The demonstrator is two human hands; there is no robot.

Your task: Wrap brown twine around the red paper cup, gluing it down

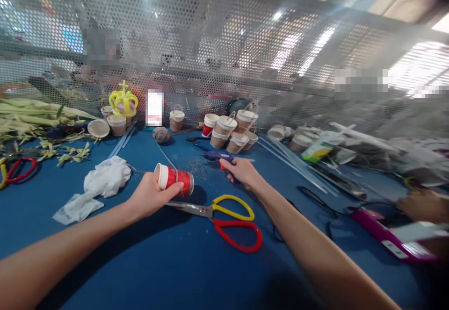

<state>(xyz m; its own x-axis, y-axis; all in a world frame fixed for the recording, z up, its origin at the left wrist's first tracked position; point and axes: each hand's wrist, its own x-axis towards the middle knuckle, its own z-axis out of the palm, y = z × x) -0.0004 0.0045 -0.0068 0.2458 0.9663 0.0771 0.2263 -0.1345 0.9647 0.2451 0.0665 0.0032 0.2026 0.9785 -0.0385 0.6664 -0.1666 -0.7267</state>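
We held one red paper cup (171, 176) in our left hand (149, 195), tipped on its side above the table (157, 268), thumb pressed along its wall and the other fingers mostly hidden; the grip seemed meant to steady it, base toward the right. Our right hand (240, 172) was curled around one glue gun (217, 155), its nozzle aimed left, perhaps so the tip sat clear of our fingers; whether the trigger was squeezed we could not tell.

One string (164, 154) ran to the cup from one yarn ball (162, 135), likely set back so it could unwind freely. One pair of big scissors (199, 209) lay just beside the cup, probably for easy reach.

Farther back we counted about six cups crowded in one stack (224, 124), and one lone cup (176, 122) left of it. One yellow crown (123, 103) sat among roughly four others.
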